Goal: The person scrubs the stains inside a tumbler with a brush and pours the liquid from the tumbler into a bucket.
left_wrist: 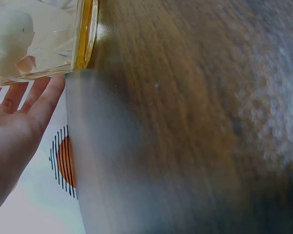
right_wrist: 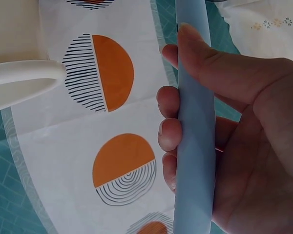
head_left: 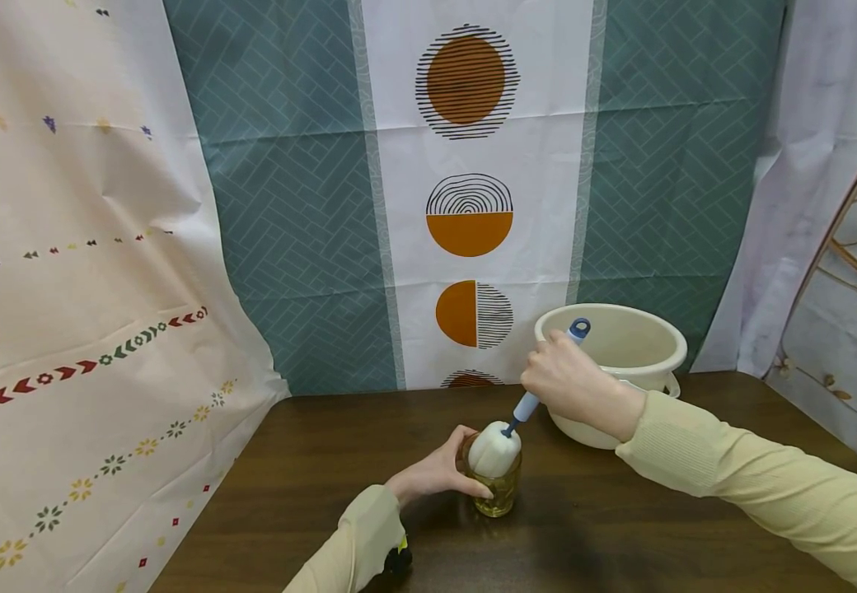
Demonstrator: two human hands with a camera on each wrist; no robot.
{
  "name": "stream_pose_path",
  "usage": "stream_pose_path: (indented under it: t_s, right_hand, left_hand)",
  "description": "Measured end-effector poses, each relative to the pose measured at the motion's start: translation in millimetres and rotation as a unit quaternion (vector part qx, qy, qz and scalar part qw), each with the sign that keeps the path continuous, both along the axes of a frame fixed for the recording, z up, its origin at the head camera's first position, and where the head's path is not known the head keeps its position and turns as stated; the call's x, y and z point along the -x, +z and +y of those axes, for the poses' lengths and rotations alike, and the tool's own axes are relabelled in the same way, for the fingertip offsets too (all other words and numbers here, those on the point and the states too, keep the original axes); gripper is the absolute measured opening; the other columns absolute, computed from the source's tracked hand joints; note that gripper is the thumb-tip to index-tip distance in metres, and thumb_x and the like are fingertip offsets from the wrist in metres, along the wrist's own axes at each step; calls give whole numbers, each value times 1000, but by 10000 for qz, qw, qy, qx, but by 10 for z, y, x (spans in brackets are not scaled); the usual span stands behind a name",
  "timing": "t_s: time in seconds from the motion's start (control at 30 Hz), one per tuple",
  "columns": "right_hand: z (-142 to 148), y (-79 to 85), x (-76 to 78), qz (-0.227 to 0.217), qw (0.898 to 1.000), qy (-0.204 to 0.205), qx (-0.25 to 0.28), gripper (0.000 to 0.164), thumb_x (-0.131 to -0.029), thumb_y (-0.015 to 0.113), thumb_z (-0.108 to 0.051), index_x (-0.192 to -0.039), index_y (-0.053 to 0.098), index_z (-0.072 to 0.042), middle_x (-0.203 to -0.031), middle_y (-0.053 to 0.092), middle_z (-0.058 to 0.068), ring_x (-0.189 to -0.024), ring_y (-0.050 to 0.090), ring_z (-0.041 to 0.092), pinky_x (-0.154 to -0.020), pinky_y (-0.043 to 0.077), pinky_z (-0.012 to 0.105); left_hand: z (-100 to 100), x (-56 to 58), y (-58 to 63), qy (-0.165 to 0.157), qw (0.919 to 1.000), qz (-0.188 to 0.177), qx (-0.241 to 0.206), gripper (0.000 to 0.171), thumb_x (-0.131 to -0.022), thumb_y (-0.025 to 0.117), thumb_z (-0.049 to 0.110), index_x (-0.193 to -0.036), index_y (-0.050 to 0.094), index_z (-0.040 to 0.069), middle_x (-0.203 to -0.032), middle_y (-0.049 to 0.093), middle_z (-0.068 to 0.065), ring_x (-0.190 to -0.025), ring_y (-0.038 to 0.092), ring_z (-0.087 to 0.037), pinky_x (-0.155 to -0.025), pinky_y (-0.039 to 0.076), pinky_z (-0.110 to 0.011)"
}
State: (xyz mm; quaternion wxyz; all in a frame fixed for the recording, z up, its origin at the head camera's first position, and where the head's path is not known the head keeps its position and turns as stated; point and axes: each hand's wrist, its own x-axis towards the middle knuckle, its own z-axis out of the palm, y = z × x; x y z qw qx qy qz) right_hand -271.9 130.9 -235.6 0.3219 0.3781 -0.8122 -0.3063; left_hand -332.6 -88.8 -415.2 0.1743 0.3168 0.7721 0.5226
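An amber glass [head_left: 498,497] stands on the wooden table, and my left hand [head_left: 437,471] grips it round its side. The white sponge head of a bottle brush [head_left: 494,452] sits partly in the glass, its top above the rim. My right hand [head_left: 573,385] holds the brush by its light blue handle [right_wrist: 195,131], which tilts up to the right. In the right wrist view, the thumb and fingers wrap round that handle. In the left wrist view, fingers lie against the glass [left_wrist: 83,39], and the white sponge shows through its wall.
Behind my right hand stands a cream basin [head_left: 647,375] with a handle on its side. The brown table [head_left: 310,461] ends at a patterned curtain [head_left: 295,206] at the back. A pale cloth [head_left: 102,329] hangs along the left. A small dark object [head_left: 399,558] is by the left sleeve.
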Motion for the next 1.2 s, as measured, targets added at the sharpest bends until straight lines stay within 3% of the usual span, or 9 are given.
stream_pose_path:
  t_s: [0.77,1.2]
  right_hand:
    - [25,1,-50,16,9999,-83,65,19,-66,76,-9,-57,60,-14,-55,51,2,-53,47,19,-51,31,30]
    - [43,22,-76,-95,9999,-66,46,19,-66,76,-9,-58,61,-16,-57,53,1,-53,46,18,-53,29,31]
  left_hand:
    - [-3,-3,6,174,9994,165,253,67,-70,77,25,-121,34,20,-119,41,3,-109,39,-16,-91,27,-46]
    - [-10,-5,6,103,9997,170,135,67,-71,78,23,-121,33,17,-119,41,3,-109,39,-15,-91,28,-41]
